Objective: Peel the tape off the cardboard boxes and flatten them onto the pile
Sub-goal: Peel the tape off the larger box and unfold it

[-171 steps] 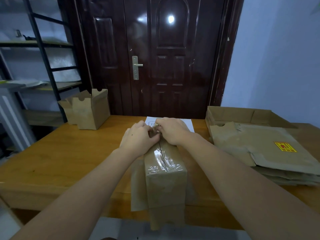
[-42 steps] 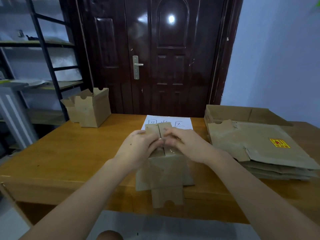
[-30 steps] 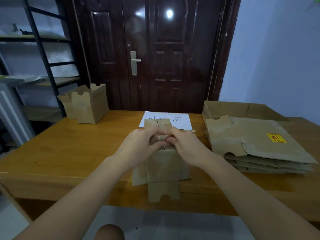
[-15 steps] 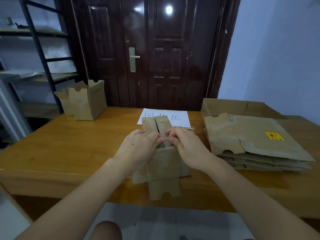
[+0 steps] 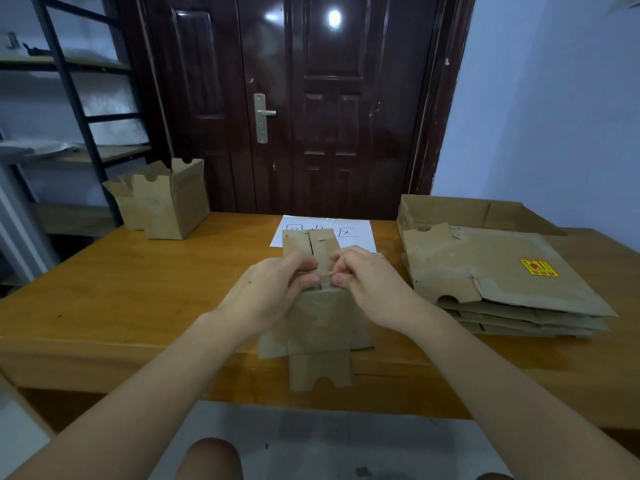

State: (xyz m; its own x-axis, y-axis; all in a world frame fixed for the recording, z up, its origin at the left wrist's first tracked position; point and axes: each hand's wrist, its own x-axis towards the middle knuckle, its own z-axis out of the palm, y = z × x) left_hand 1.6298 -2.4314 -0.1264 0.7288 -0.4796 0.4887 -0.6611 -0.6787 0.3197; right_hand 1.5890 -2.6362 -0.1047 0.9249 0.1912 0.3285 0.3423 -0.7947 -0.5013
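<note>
**Picking the tape free at the box seam**

At the desk's near edge the box (image 5: pixel 320 317) overhangs slightly, flaps splayed. Left hand (image 5: pixel 273 292) and right hand (image 5: pixel 367 285) curl their fingertips together on the tape strip (image 5: pixel 325 279) at the seam. Best to pull low and steadily along the seam. Toward the right edge lies the flattened pile (image 5: pixel 498 282); another open box (image 5: pixel 166 199) stands at the far left corner
</note>
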